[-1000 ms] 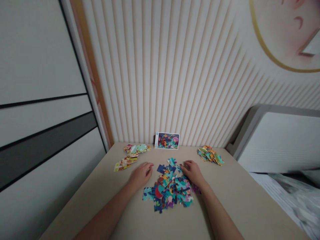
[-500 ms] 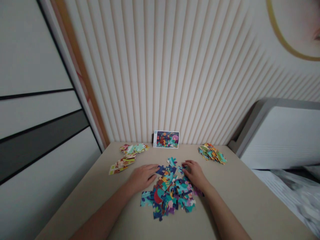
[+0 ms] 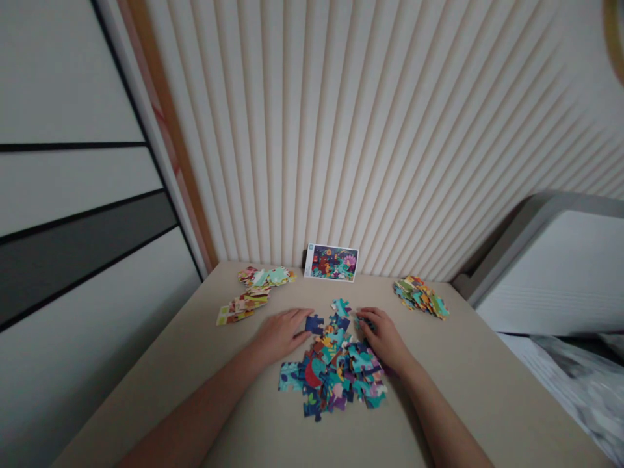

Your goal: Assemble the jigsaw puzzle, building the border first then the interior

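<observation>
A heap of jigsaw puzzle pieces (image 3: 336, 370), mostly teal, dark blue and purple, lies on the table in front of me. At its upper left, my left hand (image 3: 283, 333) pinches a dark blue puzzle piece (image 3: 314, 324) by its left edge. My right hand (image 3: 385, 337) rests at the upper right of the heap, fingers curled round a dark and teal puzzle piece (image 3: 364, 323) that they partly cover. Between the hands, a light teal piece (image 3: 340, 307) lies at the heap's far end.
A picture card (image 3: 331, 262) of the puzzle scene leans against the ribbed wall (image 3: 292, 130). Other puzzle piles lie at the back left (image 3: 266, 278) and back right (image 3: 420, 296). Past the table's right edge are a pale padded panel (image 3: 560, 266) and clear plastic wrapping (image 3: 575, 383).
My view has tilted and shifted slightly. The dark blue piece in my left hand now sits apart from the neighbouring blue piece. My right fingers have curled in round a piece.
</observation>
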The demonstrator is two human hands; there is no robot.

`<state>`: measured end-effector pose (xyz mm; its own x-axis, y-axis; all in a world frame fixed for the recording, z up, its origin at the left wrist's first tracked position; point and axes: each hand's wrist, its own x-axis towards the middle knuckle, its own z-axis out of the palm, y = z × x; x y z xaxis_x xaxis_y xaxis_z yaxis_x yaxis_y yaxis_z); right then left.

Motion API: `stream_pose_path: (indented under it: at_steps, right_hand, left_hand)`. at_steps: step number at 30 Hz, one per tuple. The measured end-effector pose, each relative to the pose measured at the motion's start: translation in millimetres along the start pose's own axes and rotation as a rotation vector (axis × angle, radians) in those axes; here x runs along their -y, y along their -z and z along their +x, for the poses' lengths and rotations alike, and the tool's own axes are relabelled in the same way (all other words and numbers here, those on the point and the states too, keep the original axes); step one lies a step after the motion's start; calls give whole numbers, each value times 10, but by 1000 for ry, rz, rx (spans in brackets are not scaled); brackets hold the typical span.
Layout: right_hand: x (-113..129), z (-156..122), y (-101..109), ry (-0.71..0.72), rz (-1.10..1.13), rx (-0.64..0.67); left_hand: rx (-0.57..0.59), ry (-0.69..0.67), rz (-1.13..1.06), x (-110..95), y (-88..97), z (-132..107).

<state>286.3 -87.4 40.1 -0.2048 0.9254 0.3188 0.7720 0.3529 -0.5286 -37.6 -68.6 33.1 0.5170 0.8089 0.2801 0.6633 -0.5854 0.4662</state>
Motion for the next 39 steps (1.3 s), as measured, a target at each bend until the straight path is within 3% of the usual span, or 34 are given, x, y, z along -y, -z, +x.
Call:
stream_pose_path:
  at_steps: [15,35,39]
  right_hand:
    - [44,9,73,-6,-12,-26]
    - [47,14,98,-25,-19,-24]
    - [45,14,102,-18,-22,-32]
  left_hand:
    - [-24,41,30,9,-21,3]
    - [-22,-35,13,11,-5,13]
    - [-66,-23,59,-6,1,2]
